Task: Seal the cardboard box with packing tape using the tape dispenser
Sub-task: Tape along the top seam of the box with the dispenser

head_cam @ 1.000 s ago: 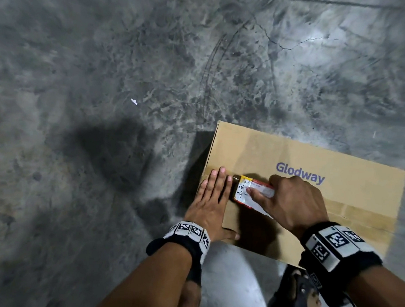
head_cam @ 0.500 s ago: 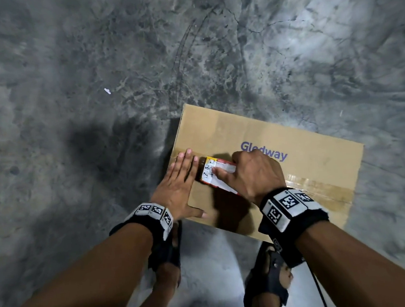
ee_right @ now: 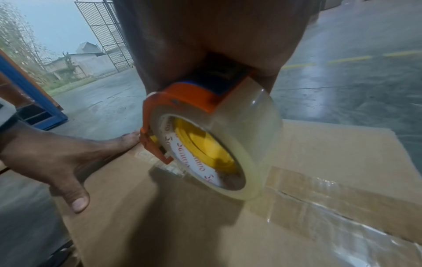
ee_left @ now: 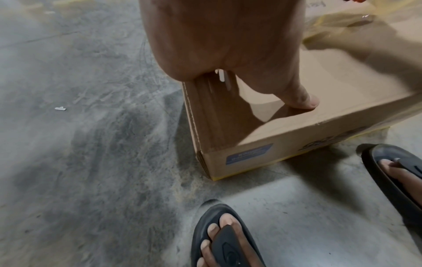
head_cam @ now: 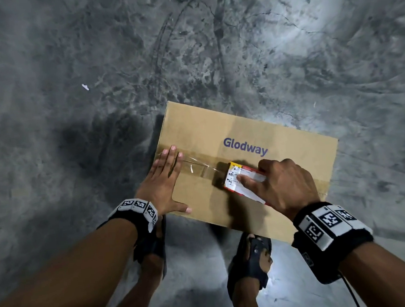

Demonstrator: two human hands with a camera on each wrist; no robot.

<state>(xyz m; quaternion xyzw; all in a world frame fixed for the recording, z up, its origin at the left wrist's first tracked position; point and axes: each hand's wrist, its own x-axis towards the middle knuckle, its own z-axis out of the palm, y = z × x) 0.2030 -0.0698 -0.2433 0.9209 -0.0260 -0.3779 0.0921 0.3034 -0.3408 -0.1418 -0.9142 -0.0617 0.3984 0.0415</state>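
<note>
right hand (head_cam: 279, 186) on orange tape dispenser (ee_right: 182, 101)

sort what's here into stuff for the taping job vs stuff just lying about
In use: cardboard box, tape dispenser gripped by the right hand, clear tape strip, left hand flat on the box.

Lying about: white scrap, blue rack.
</note>
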